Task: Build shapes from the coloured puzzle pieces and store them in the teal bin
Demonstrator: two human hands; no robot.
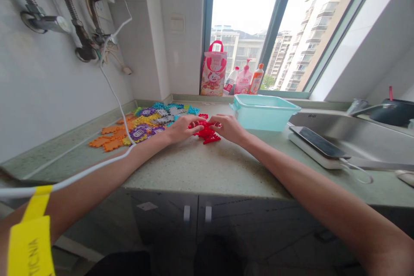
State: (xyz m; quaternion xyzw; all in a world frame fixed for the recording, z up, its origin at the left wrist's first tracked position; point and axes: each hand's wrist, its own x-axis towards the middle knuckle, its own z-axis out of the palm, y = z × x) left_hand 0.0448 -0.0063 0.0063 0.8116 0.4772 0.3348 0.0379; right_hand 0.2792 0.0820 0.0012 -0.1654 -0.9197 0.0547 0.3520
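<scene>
Both hands meet over a small group of red plastic interlocking pieces [207, 130] on the countertop. My left hand [183, 128] is curled at their left side, its thumb and fingers closed on a red piece. From the right, my right hand [228, 126] pinches the red pieces with thumb and fingertips. The fingers partly hide how the pieces fit together. Left of my left hand lies a spread of similar interlocking pieces: orange ones [106, 141], yellow ones [147, 119], purple ones [139, 132], grey ones [176, 113] and blue ones [193, 110].
A turquoise plastic tub [263, 114] stands behind my right hand. A phone [318, 141] on a white block lies beside the steel sink [365, 138]. A pink bag [213, 73] and bottles [246, 78] line the windowsill. A white cable [113, 90] hangs across my left forearm.
</scene>
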